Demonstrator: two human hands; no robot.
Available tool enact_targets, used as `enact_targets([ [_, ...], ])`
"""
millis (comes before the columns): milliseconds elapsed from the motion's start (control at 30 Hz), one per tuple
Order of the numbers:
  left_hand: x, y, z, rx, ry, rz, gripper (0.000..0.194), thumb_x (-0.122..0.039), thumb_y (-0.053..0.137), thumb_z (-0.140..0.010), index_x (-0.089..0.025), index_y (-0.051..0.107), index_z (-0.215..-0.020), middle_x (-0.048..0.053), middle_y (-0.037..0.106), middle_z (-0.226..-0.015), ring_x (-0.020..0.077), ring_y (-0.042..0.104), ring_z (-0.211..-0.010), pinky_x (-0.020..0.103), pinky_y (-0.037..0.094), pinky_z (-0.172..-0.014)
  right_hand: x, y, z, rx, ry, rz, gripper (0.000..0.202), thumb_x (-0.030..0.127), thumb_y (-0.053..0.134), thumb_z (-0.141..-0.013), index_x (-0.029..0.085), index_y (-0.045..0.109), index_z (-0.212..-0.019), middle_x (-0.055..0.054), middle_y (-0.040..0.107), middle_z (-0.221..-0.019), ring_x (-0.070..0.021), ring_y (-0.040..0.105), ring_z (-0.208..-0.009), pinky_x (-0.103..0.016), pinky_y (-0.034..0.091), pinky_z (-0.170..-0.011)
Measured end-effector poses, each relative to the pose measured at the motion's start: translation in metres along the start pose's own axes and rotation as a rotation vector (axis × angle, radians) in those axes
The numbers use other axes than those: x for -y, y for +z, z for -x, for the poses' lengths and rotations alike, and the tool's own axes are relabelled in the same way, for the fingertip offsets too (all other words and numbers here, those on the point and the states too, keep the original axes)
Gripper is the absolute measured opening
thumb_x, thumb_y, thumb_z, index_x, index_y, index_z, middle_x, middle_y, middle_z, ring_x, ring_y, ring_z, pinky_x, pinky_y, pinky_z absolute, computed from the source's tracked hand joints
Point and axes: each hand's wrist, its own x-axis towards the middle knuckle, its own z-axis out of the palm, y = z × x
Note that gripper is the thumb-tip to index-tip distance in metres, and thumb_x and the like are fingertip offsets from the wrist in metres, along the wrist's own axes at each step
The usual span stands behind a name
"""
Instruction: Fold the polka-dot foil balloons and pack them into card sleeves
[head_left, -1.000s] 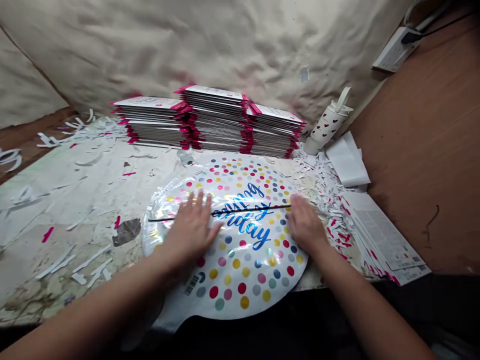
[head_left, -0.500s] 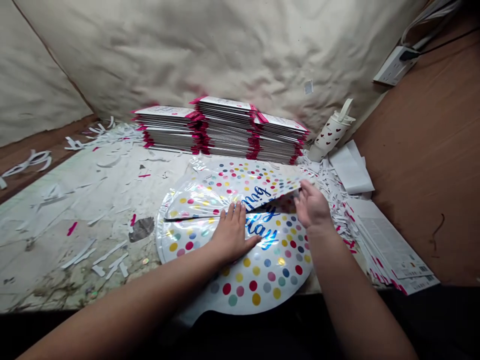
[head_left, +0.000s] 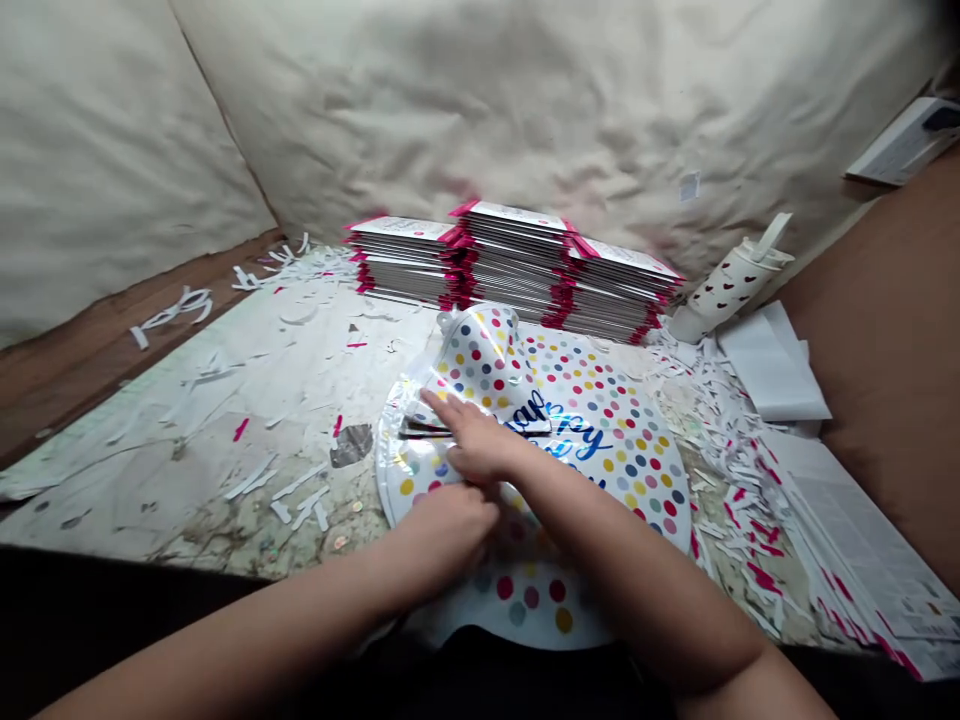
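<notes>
A flat foil balloon (head_left: 645,440) with coloured dots and blue lettering lies at the table's front edge. Its upper left part is folded up in a curl, and a dark slit-like fold runs across its left side. My right hand (head_left: 476,440) reaches across to that side, forefinger stretched along the foil near the fold, thumb lower down. Close below it, my left hand (head_left: 457,525) is closed on the balloon's lower half; what its fingers grip is hidden.
Three stacks of pink-edged white packets (head_left: 517,265) stand at the back. Right of them leans a cup with hearts (head_left: 724,290). Paper scraps (head_left: 735,480) and printed sheets (head_left: 855,540) lie on the right of the table (head_left: 300,350); more scraps are on the left.
My right hand has let go of the raised foil edge and moved left across the balloon. My left hand has gone from lying flat to closed. The view has swung left.
</notes>
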Motion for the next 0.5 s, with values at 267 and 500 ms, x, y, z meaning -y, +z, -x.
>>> enact_targets([
  [267,0.094,-0.051,0.017,-0.222,0.034,-0.619,0.021,-0.007,0.044,-0.08,-0.014,0.061,-0.07,0.009,0.061,-0.07,0.0235,0.057,-0.072,0.038,0.045,-0.067,-0.009,0.018,-0.005,-0.298,0.017,0.157,0.047,0.028,0.052,-0.077,0.012,0.048,-0.122,-0.015,0.05,-0.127,-0.0259,0.046,-0.116,-0.037,0.039,-0.094],
  [500,0.051,-0.032,0.02,-0.372,0.164,-0.408,0.025,-0.027,0.042,-0.088,-0.016,0.065,-0.093,0.011,0.064,-0.099,0.0223,0.057,-0.091,0.037,0.043,-0.085,-0.021,0.011,-0.013,-0.534,0.092,0.152,0.02,0.018,0.049,-0.08,0.02,0.068,-0.087,-0.006,0.069,-0.083,-0.0215,0.062,-0.08,-0.03,0.048,-0.071],
])
